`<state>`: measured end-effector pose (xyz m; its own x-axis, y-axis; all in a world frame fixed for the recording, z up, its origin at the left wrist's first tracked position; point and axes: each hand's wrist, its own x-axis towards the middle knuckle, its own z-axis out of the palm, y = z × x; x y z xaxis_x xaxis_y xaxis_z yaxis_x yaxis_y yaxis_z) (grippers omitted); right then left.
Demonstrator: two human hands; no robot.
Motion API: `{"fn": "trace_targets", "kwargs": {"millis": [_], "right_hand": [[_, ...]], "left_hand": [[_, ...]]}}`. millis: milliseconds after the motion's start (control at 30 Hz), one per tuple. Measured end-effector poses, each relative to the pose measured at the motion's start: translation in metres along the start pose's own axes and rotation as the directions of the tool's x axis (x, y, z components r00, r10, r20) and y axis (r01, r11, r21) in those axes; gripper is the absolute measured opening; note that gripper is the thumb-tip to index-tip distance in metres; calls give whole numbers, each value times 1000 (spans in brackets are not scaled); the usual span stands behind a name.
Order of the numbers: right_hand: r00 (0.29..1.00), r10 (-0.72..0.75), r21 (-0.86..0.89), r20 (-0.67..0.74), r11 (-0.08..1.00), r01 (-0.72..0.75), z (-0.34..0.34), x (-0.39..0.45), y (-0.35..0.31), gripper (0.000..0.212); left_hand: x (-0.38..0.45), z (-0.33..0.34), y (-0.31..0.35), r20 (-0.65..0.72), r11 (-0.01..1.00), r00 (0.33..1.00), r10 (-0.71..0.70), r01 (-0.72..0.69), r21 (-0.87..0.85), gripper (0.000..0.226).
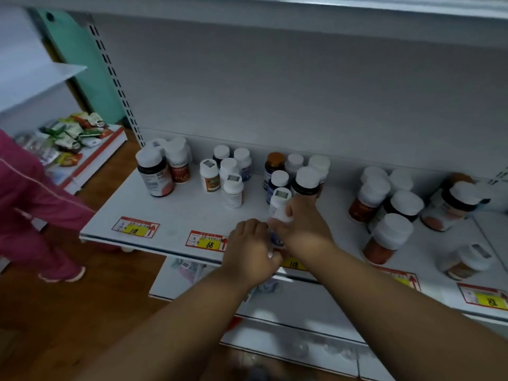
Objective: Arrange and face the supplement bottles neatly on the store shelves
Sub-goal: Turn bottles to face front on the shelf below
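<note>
The right hand [302, 229] is covering the lower body of a white-capped bottle [280, 200] — its label is not showing. The left hand [251, 250] is hiding its own fingertips and part of a price tag [207, 241]. Labels on the far-right bottles [453, 204] are blurring beyond reading — the frame's left edge is cutting off a person in pink [30, 199].

Bottles grouped along shelf [176, 215]

Four clusters [231, 171] behind front edge, left to right; price tags [136, 227] on front edge.

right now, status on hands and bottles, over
Right hand grips small white bottle near shelf front edge. Left hand curled at a bottle beside it, grip unclear. Other bottles in loose clusters behind; nothing blocking.
</note>
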<state>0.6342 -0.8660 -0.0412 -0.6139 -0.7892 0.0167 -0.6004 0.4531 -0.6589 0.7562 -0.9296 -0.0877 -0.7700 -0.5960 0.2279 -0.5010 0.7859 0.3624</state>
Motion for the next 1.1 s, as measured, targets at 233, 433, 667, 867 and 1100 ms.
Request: {"fn": "trace_targets", "kwargs": {"millis": [233,433,667,867,1100], "right_hand": [[989,-121,1,87,993,122,-5,-6,-1,31],[989,-128,-6,70,992,129,-8,-8,-2,32],[964,-241,-41,-109,970,238,-14,-24,-1,23],[929,-318,-107,-188,947,302,-36,-38,10,16],[920,-260,-48,-292,965,257,-91,-91,41,19]], "left_hand": [[10,6,0,-115,1000,993,-23,22,-12,22],[9,6,-1,-107,1000,994,-19,18,-11,29],[6,-11,-3,-75,999,996,-41,39,-29,47],[-20,-34,-2,-191,996,980,-49,34,-83,56],[-48,-36,78,-230,979,971,70,-111,-169,36]]}}
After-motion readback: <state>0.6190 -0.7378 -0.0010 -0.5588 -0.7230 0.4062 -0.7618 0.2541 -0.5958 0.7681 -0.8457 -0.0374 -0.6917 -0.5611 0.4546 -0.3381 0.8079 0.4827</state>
